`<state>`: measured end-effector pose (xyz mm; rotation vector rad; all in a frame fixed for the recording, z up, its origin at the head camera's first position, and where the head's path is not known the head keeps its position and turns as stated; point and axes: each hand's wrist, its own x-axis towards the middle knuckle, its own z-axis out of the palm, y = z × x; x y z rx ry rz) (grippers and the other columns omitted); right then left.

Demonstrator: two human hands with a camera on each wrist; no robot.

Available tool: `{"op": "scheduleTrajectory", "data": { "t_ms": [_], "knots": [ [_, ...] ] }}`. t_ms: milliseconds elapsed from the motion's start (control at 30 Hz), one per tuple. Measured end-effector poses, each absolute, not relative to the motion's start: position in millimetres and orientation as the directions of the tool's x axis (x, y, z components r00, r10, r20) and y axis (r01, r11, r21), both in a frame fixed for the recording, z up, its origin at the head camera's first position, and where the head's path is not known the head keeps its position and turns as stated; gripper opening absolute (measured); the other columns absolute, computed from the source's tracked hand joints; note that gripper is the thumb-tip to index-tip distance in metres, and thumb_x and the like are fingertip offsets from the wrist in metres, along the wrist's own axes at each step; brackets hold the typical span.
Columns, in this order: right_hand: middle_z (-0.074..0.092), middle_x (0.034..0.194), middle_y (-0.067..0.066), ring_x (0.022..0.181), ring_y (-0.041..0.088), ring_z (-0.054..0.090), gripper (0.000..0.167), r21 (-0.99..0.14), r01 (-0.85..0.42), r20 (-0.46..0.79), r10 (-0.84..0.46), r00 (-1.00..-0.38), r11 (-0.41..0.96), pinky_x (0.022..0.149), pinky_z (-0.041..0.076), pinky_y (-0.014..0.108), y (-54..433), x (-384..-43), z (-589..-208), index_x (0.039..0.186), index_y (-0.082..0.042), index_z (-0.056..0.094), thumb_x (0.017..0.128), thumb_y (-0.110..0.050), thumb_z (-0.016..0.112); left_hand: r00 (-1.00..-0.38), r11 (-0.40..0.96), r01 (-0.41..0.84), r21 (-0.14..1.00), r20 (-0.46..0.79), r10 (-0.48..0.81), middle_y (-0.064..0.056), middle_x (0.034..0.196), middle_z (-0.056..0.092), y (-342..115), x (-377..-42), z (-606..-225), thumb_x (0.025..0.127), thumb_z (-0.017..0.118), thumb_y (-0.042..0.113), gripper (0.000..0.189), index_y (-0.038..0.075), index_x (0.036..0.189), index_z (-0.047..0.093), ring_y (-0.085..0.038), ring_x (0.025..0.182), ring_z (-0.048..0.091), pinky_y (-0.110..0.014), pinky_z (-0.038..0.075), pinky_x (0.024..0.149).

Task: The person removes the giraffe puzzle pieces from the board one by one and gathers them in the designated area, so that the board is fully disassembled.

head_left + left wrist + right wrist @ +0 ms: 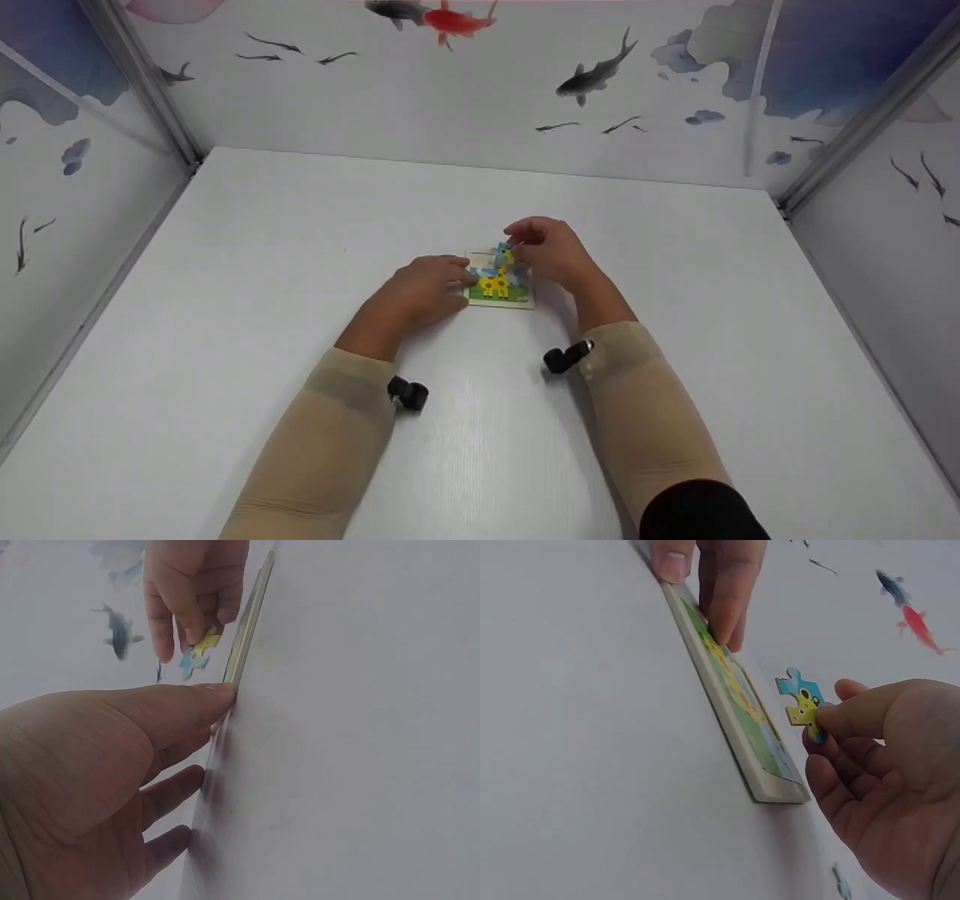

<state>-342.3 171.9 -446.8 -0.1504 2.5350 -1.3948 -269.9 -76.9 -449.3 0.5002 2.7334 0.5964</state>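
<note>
A square wooden jigsaw puzzle board (501,304) lies flat on the white table, with a yellow giraffe on green ground in its tray. Bare wood shows in its upper left. My left hand (429,289) holds the board at its left side, thumb (214,692) against the near edge and a finger (731,611) bent down onto the picture. My right hand (553,251) pinches a blue and yellow puzzle piece (808,701) with the giraffe's face between thumb and finger. That piece is raised above the board's far right part, apart from it in the right wrist view.
A small light-blue shape (842,881) shows low in the right wrist view; I cannot tell what it is. White panels with printed fish (596,75) stand behind the table (465,450) and along both sides. Each forearm carries a small black camera (409,394).
</note>
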Motion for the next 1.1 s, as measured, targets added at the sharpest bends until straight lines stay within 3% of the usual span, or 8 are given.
{"op": "scheduleTrajectory", "data": {
  "t_ms": [133, 333, 600, 867, 1100],
  "knots": [
    [0.072, 0.123, 0.004, 0.114, 0.023, 0.067, 0.028, -0.886, 0.039, -0.123, -0.152, -0.981, 0.463, 0.103, 0.059, 0.037, 191.3, -346.2, -436.8, 0.132, -0.017, 0.072, 0.104, -0.013, 0.070, -0.897, 0.847, 0.259, 0.464, -0.209, 0.389, 0.007, 0.172, 0.042, -77.5, -268.2, -448.4, 0.106, 0.063, 0.032, 0.044, 0.028, 0.150, 0.064, -0.025, 0.165, 0.031, -0.053, 0.027, 0.135],
    [0.073, 0.125, 0.004, 0.115, 0.019, 0.070, 0.026, -0.876, 0.105, -0.138, -0.035, -0.990, 0.470, 0.103, 0.059, 0.033, 233.5, -349.7, -427.2, 0.130, -0.022, 0.071, 0.105, -0.015, 0.069, -0.903, 0.846, 0.239, 0.477, -0.211, 0.374, 0.008, 0.172, 0.043, -77.8, -265.9, -449.2, 0.106, 0.063, 0.031, 0.044, 0.029, 0.150, 0.064, -0.025, 0.165, 0.030, -0.055, 0.026, 0.135],
    [0.071, 0.131, 0.006, 0.119, 0.019, 0.067, 0.036, -0.846, 0.192, -0.203, 0.032, -0.979, 0.497, 0.106, 0.057, 0.036, 283.3, -348.9, -431.8, 0.143, -0.015, 0.064, 0.107, -0.016, 0.066, -0.904, 0.850, 0.234, 0.472, -0.215, 0.369, 0.008, 0.172, 0.042, -76.5, -267.7, -451.0, 0.105, 0.062, 0.031, 0.045, 0.030, 0.150, 0.064, -0.023, 0.165, 0.029, -0.055, 0.025, 0.135],
    [0.071, 0.135, 0.004, 0.115, 0.021, 0.064, 0.039, -0.806, 0.250, -0.255, 0.068, -0.965, 0.536, 0.096, 0.057, 0.032, 295.8, -350.0, -443.7, 0.144, -0.021, 0.063, 0.106, -0.021, 0.069, -0.900, 0.853, 0.263, 0.452, -0.203, 0.385, 0.008, 0.172, 0.042, -77.6, -267.8, -451.1, 0.105, 0.062, 0.030, 0.046, 0.030, 0.152, 0.063, -0.024, 0.165, 0.030, -0.053, 0.027, 0.135],
    [0.072, 0.135, 0.006, 0.116, 0.022, 0.064, 0.036, -0.788, 0.255, -0.246, 0.093, -0.965, 0.560, 0.097, 0.057, 0.032, 296.8, -350.7, -448.7, 0.141, -0.018, 0.065, 0.105, -0.021, 0.068, -0.900, 0.854, 0.262, 0.450, -0.206, 0.384, 0.008, 0.172, 0.041, -77.3, -267.3, -451.2, 0.106, 0.062, 0.031, 0.047, 0.030, 0.152, 0.062, -0.023, 0.165, 0.029, -0.051, 0.027, 0.135]
  ]
}}
